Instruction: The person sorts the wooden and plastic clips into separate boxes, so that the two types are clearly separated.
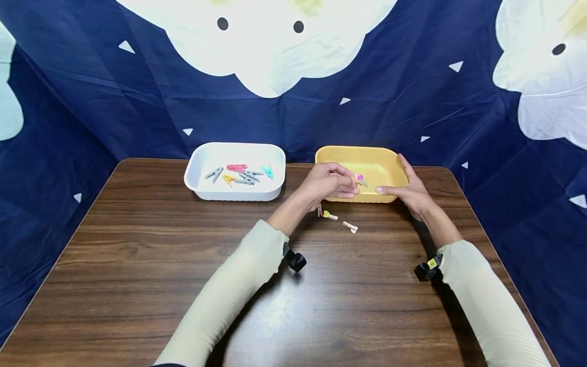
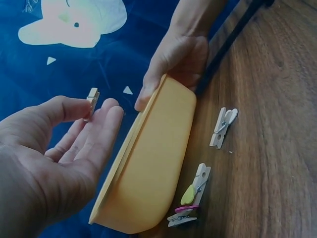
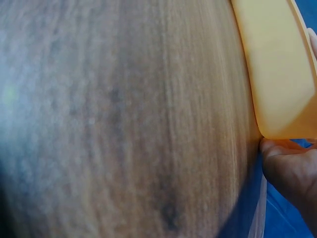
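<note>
Over the yellow tray, my left hand pinches a small wooden clothespin between thumb and fingers. My right hand grips the tray's right end, its thumb at the front rim and its fingers round the outer side. A bit of bright pink shows by the left fingertips; whether it is on the held pin I cannot tell. On the table in front of the tray lie a clothespin with a white heart, one with a yellow heart and one with a pink decoration.
To the left stands a white tray holding several larger plastic clips in grey, red, yellow and teal. The brown wooden table reaches back to a dark blue cloth backdrop close behind both trays.
</note>
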Motion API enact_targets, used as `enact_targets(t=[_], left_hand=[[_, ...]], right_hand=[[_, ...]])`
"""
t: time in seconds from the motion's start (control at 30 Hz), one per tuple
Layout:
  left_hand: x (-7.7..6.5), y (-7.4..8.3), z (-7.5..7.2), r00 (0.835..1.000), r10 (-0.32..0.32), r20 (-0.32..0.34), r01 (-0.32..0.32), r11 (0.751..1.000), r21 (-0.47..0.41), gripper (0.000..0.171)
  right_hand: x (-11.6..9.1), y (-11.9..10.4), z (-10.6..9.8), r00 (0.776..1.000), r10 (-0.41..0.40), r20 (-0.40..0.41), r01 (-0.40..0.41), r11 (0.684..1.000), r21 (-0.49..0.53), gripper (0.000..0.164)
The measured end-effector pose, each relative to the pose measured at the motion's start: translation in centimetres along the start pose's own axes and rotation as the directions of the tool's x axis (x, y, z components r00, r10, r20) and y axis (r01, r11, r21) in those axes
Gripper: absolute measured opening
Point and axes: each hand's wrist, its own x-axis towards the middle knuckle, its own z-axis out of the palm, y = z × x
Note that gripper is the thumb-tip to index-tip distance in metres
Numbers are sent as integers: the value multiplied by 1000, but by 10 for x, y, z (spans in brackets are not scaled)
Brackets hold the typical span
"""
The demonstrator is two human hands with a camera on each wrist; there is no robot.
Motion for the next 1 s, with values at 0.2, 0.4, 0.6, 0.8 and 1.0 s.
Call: enact_targets(t=[0.2,0.4,0.6,0.8,1.0], left_hand=[[4,1,0,1000,2,-14,-2,1000,3,10],[8,0,0,1000,-8,-26,7,1000,-27,12],[12,-1,0,999,-3,-44,1,998,-59,11],[17,1,1,999,2,-52,-6,997,-71,13],[22,4,3,998,5,-59,-10,996,-84,14]], right_hand=[[0,0,0,1000,-4,-1,4,1000,-1,134],[1,0,0,1000,-4,-2,4,1000,-13,135],[2,-1,1,1000,-1,-3,1,1000,-18,135],[2,-1,1,1000,-8,-3,8,1000,-14,134],[1,1,0,1000,-13,-4,13,1000,5,134]])
